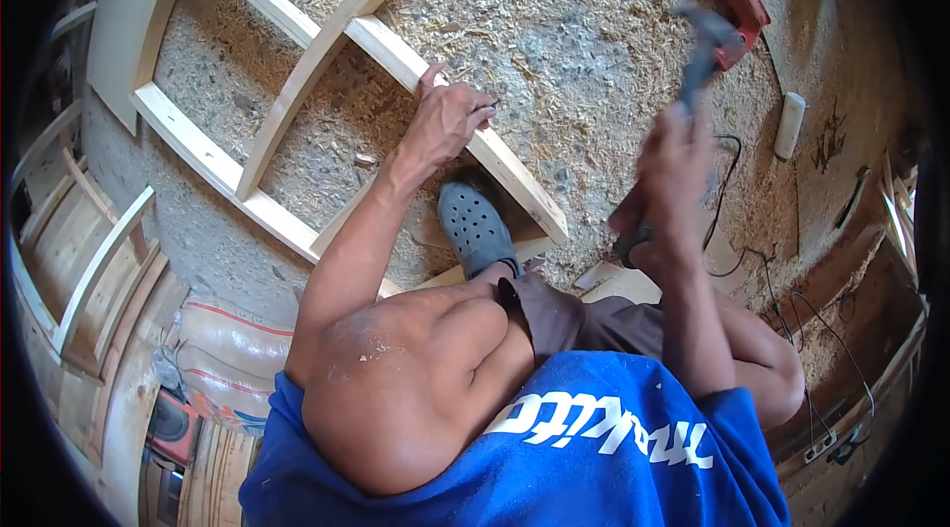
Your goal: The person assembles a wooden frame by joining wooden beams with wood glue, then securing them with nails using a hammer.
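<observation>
My left hand (445, 121) rests on a pale wooden slat (520, 181) of a curved wooden frame, its fingers wrapped over the edge. Thumb and forefinger pinch something small and dark, perhaps a nail, above the slat. Off to the right, my right hand (678, 166) grips a hammer (701, 57) by its handle, the head raised and pointing away from me. The hand and hammer are slightly blurred. A curved crosspiece (297, 87) of the frame meets the slat left of my left hand.
A red power drill (737, 2) lies beyond the hammer on the sawdust-covered floor. A white cylindrical object (789, 126) and black cables (727, 200) are at the right. My clog (473, 220) is beside the slat. Sacks (233, 339) and more curved frames (104, 265) stand left.
</observation>
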A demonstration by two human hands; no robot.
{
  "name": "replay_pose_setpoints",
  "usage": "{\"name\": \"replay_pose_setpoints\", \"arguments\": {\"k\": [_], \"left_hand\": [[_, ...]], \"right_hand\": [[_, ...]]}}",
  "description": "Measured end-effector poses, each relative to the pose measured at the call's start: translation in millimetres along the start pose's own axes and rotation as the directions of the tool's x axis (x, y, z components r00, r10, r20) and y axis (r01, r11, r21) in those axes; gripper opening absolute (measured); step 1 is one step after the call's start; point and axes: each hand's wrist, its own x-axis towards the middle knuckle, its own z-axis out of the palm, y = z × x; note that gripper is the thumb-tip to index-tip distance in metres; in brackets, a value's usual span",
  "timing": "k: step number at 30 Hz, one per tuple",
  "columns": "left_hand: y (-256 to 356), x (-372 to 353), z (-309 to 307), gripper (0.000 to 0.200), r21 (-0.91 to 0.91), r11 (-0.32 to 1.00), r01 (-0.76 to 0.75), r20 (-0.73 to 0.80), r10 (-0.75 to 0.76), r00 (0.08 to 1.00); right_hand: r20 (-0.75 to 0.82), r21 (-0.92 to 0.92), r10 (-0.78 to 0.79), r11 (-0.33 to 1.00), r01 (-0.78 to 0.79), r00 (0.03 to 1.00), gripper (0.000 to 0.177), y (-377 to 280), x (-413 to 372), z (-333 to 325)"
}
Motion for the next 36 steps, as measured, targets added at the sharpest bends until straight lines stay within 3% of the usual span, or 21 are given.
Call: {"name": "replay_pose_setpoints", "arguments": {"k": [2, 4, 8, 10, 12, 14, 16, 17, 18, 19, 20, 21, 22, 24, 25, 30, 31, 32, 33, 34, 36], "left_hand": [[0, -1, 1, 0.017, -0.003, 1.0, 0.011, 0.02, -0.011, 1.0], [-5, -2, 5, 0.016, -0.001, 0.999, -0.036, 0.001, 0.036, 0.999], [-2, 0, -4, 0.014, 0.072, 0.997, 0.023, 0.132, -0.033, 0.991], [-1, -12, -7, 0.012, 0.139, 0.97, -0.201, -0.131, 0.22, 0.967], [9, -30, -34, 0.016, -0.473, 0.876, 0.097, -0.341, -0.284, 0.896], [-35, -57, -41, 0.028, -0.508, 0.861, 0.024, -0.571, -0.358, 0.739], [-54, -75, -33, 0.039, -0.505, 0.822, 0.261, -0.273, -0.44, 0.855], [-64, -81, -23, 0.045, -0.466, 0.803, 0.372, -0.105, -0.468, 0.877], [-67, -77, -16, 0.053, -0.344, 0.829, 0.441, 0.055, -0.452, 0.891], [-68, -75, -10, 0.06, -0.21, 0.848, 0.486, 0.226, -0.442, 0.868], [-67, -75, -8, 0.06, -0.21, 0.845, 0.492, 0.236, -0.445, 0.864], [-68, -69, -8, 0.062, -0.183, 0.84, 0.511, 0.306, -0.445, 0.841], [-73, -58, -10, 0.064, -0.154, 0.838, 0.523, 0.362, -0.445, 0.819], [-96, -62, 8, 0.065, -0.18, 0.834, 0.522, 0.424, -0.413, 0.806], [-94, -58, 6, 0.067, -0.251, 0.819, 0.516, 0.422, -0.387, 0.82], [-99, -60, 13, 0.072, -0.178, 0.879, 0.442, 0.293, -0.381, 0.877], [-97, -60, 9, 0.072, -0.176, 0.879, 0.444, 0.289, -0.385, 0.877], [-90, -59, 4, 0.075, -0.186, 0.874, 0.45, 0.311, -0.382, 0.87], [-86, -58, 2, 0.077, -0.194, 0.869, 0.455, 0.332, -0.379, 0.864], [-89, -57, 4, 0.077, -0.192, 0.871, 0.452, 0.331, -0.376, 0.866], [-102, -60, 11, 0.075, -0.126, 0.903, 0.41, 0.305, -0.358, 0.882]], "right_hand": [[0.578, -0.267, -0.068, 0.926, 0.268, 0.813, 0.051, 51, -26, 18], [0.685, -0.099, 0.315, 0.934, -0.344, 0.657, 0.053, 16, -35, 5], [0.29, -0.073, 0.051, 0.997, -0.031, 0.956, 0.049, 5, -1, -41], [0.038, 0.001, -0.128, 0.992, 0.128, 0.991, 0.025, -8, 25, -71], [-0.11, 0.187, -0.205, 0.957, 0.223, 0.972, 0.018, -14, 45, -94], [-0.318, 0.347, -0.187, 0.889, 0.297, 0.93, 0.016, -18, 48, -79], [-0.223, 0.091, -0.03, 0.995, 0.052, 0.974, 0.02, -9, 16, -45], [0.082, -0.406, -0.42, 0.814, 0.415, 0.904, 0.025, 42, 4, -28], [0.502, -0.633, -0.548, 0.294, 0.716, 0.669, 0.032, 88, -4, -10], [0.478, -0.387, -0.563, 0.554, 0.737, 0.674, 0.038, 82, -27, 20], [0.456, -0.09, -0.563, 0.742, 0.665, 0.689, 0.044, 74, -52, 45], [0.497, -0.024, -0.191, 0.972, 0.233, 0.847, 0.047, 48, -55, 32], [0.558, 0.018, 0.196, 0.969, -0.248, 0.806, 0.049, 12, -49, 19], [0.217, -0.1, 0.085, 0.993, -0.064, 0.973, 0.042, -13, -27, -6], [0.153, 0.092, -0.055, 0.995, 0.042, 0.987, 0.031, -23, -10, -24], [-0.38, 0.394, -0.173, 0.859, 0.328, 0.909, 0.019, -7, 32, -75], [-0.247, -0.261, -0.427, 0.894, 0.364, 0.87, 0.022, 52, 15, -57], [0.018, -0.794, -0.537, 0.505, 0.338, 0.844, 0.034, 101, -7, -38], [0.017, -0.792, -0.535, 0.508, 0.338, 0.845, 0.034, 94, -21, -23], [0.143, -0.573, -0.212, 0.779, 0.255, 0.967, 0.041, 81, -37, 0], [0.598, -0.148, 0.298, 0.954, -0.262, 0.744, 0.057, 53, -59, 26]]}}
